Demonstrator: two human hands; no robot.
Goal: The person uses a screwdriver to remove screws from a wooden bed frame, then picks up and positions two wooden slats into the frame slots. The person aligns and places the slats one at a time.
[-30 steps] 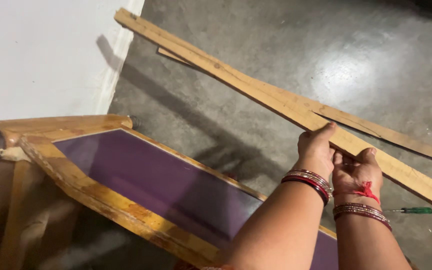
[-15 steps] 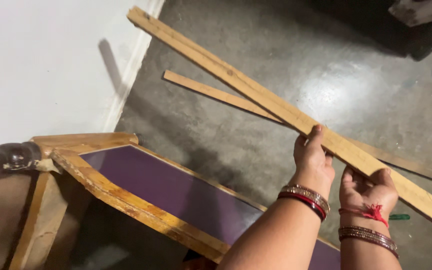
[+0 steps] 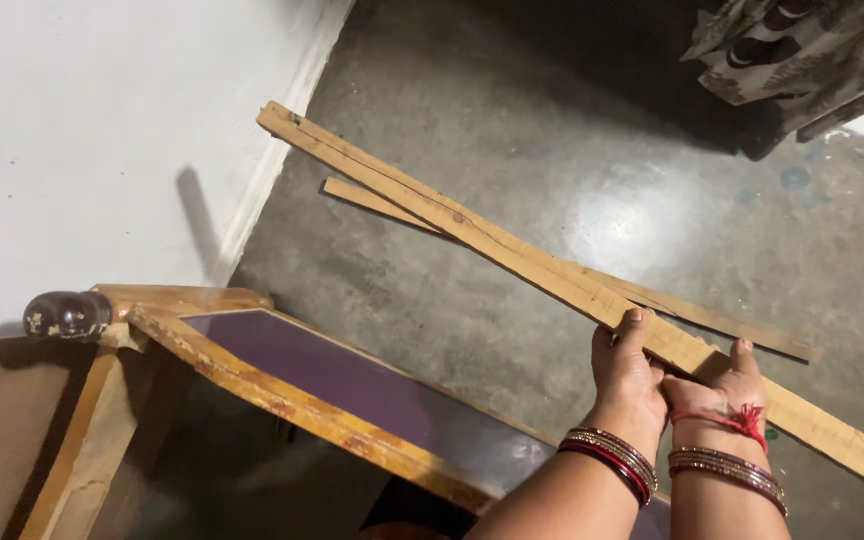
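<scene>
Since the earlier frame, both hands have drawn closer together on the long wooden strip (image 3: pixel 552 270); the left hand (image 3: pixel 627 375) and right hand (image 3: pixel 727 395) are each closed around its near portion, above the purple framed panel (image 3: pixel 372 395). Its far end angles toward the white wall (image 3: pixel 102 130), over a second strip (image 3: pixel 402 208) on the concrete floor (image 3: pixel 552 150). Gripped only near one end, the strip could swing and strike the wall or panel.

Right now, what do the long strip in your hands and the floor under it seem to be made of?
The long strip looks like bare, unfinished wood: pale tan, grain lines, a knot, rough ends. The floor seems polished concrete or cement: mottled grey with a glossy light patch, though stone is possible.
</scene>
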